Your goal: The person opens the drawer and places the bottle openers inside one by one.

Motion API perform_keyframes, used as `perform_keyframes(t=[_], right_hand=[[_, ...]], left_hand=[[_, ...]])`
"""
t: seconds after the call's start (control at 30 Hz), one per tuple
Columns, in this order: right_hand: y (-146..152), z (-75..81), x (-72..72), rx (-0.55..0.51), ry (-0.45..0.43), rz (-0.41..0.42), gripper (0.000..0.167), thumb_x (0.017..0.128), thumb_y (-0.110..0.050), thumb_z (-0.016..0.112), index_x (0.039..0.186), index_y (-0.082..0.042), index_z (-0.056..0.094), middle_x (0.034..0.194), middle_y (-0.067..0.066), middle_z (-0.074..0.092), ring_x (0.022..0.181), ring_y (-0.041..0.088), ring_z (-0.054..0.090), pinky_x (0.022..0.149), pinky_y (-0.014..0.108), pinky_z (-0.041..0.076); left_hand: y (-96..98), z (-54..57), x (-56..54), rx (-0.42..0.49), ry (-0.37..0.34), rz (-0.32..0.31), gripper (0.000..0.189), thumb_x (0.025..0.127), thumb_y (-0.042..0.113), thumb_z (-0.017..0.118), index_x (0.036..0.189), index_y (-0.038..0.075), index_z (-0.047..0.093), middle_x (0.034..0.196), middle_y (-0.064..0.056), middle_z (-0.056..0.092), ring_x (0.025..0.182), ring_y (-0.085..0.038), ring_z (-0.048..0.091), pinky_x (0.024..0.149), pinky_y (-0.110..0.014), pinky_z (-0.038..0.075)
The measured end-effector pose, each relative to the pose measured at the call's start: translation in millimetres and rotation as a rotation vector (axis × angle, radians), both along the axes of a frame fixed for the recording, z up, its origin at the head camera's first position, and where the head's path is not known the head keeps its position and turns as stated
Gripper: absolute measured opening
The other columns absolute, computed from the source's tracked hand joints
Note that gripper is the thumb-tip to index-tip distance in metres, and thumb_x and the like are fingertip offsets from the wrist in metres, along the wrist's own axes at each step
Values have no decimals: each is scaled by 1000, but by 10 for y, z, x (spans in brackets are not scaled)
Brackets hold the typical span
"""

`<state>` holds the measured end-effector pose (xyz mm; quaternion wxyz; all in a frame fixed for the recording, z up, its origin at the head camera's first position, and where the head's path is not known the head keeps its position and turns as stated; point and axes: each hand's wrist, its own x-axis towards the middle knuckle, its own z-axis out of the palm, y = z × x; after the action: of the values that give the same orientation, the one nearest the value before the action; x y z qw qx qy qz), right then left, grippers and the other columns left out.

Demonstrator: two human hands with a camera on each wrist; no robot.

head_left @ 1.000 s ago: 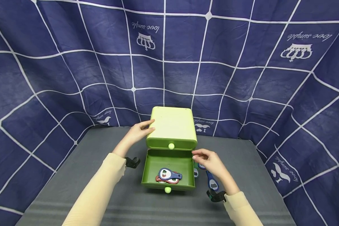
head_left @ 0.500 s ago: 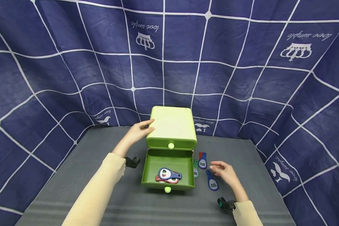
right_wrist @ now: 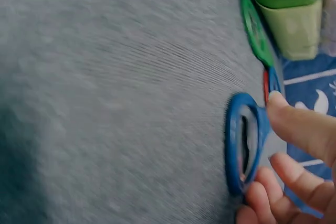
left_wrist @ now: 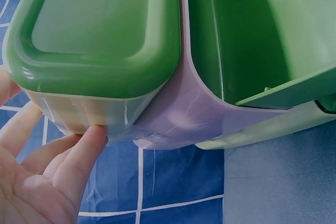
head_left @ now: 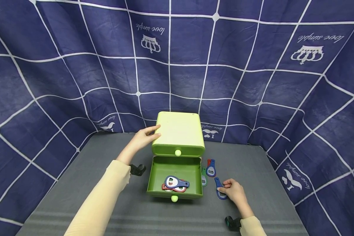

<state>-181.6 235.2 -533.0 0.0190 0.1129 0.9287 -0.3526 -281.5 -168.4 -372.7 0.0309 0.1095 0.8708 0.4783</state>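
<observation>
A small desktop drawer cabinet [head_left: 180, 129] with a light yellow-green top stands in the middle of the table. My left hand [head_left: 143, 137] rests its fingertips against the cabinet's upper left side, beside the closed top drawer [left_wrist: 94, 19]. Below that, a green drawer [head_left: 162, 167] is pulled out; a blue bottle opener [head_left: 171, 181] lies over a red bottle opener [head_left: 181, 189] inside it. To the right of the drawer, my right hand [head_left: 235, 192] pinches another blue bottle opener [right_wrist: 231, 135] between thumb and fingers, at the table surface.
Beside the drawer's right wall lie a green bottle opener [head_left: 205, 180] and a blue bottle opener [head_left: 210, 169], with a red one [head_left: 208, 161] partly under it. A blue grid-patterned cloth [head_left: 183, 82] hangs behind the grey table [head_left: 129, 209].
My right hand has moved from beside the drawer's right edge, rightward and toward me, and taken hold of the nearest blue bottle opener. My left hand has stayed on the cabinet.
</observation>
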Motion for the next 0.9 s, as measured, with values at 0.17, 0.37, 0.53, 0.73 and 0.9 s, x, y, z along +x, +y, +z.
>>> perform_keyframes(t=[0.17,0.37,0.53,0.73,0.9], right_hand=[[-66,-25,38,47,2,-34,39,73,-22,86,93,1,61,85,11,63,75,23,58,64,38,48],[-134,-24,67,71,22,-53,45,70,-23,89,93,3,62,86,14,62,77,26,57,69,43,49],[-159,-31,78,84,12,-71,47,70,-23,89,95,4,61,91,19,64,81,29,59,71,45,49],[-183,-53,101,51,23,-66,47,70,-20,88,98,3,60,91,18,61,82,28,58,70,43,49],[-165,-54,114,-33,46,-50,35,77,-17,83,98,3,65,82,10,67,70,19,61,61,34,49]], left_hand=[[1,-9,10,7,-11,-6,57,97,37,62,149,18,47,156,-9,41,143,-32,40,113,-47,40],[3,14,21,17,-10,3,56,97,36,62,148,18,47,155,-9,42,142,-32,41,112,-47,42],[13,10,20,23,-9,3,56,98,35,61,148,18,47,155,-11,41,141,-33,42,109,-47,44],[13,11,26,11,-10,6,56,98,35,61,149,18,47,155,-9,41,142,-32,41,111,-47,43],[2,2,19,11,-8,7,56,97,36,62,148,18,47,155,-9,41,142,-33,41,111,-47,43]])
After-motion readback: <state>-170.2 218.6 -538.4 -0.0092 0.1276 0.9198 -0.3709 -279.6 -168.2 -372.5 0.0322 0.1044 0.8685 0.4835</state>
